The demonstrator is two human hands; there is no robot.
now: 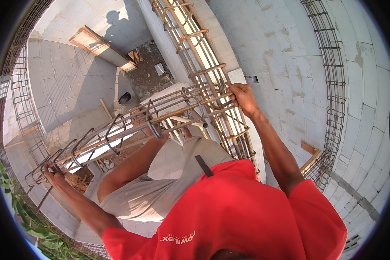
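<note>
A rebar cage point(173, 114) of long rusty bars and bent stirrups stretches across in front of me, from lower left up to the middle. My left hand point(54, 174) is closed around bars at its left end. At the other end, my right hand point(243, 99) grips the bars with thumb and fingers where this cage meets a second rebar cage point(208, 69). That second one runs along the wall top, from the upper middle down beside my body. My bare legs and feet show beneath the near cage, partly hidden by its bars.
Pale block walls point(281, 78) stand on both sides, with another rebar cage point(333, 82) along the right wall. Far below lies a rubble-strewn floor point(149, 73) near a wooden frame point(104, 47). Pale pipes point(184, 120) pass under the near cage. Green plants point(30, 216) grow outside at lower left.
</note>
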